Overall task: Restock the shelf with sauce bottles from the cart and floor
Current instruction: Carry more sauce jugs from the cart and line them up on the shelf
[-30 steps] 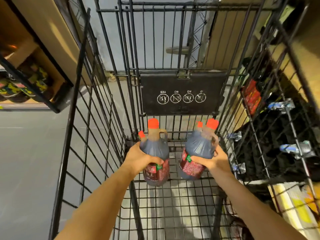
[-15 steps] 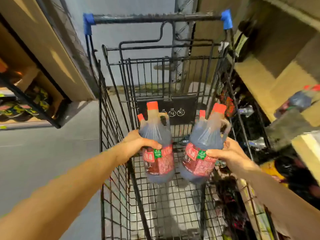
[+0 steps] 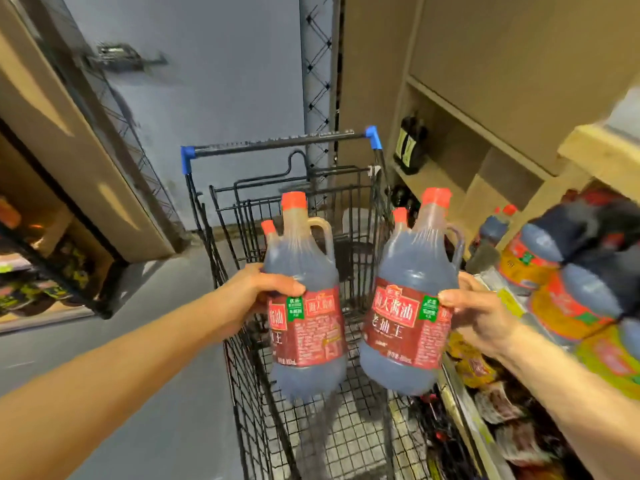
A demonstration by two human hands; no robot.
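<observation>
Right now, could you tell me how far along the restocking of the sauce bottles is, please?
Done: similar bottles already stand on the shelf at right.
In hand: the left hand grips one bottle pack and the right hand another, both lifted above the cart.
Left: both still need shelving. The visible cart floor looks bare; any floor stock is out of view.

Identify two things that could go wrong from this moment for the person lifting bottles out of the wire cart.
1. Each hand, left hand and right hand, grips a large red-capped dark sauce bottle by its body, not its handle; either could slip.
2. The shelf of similar bottles looks crowded; placing more may topple some.
</observation>
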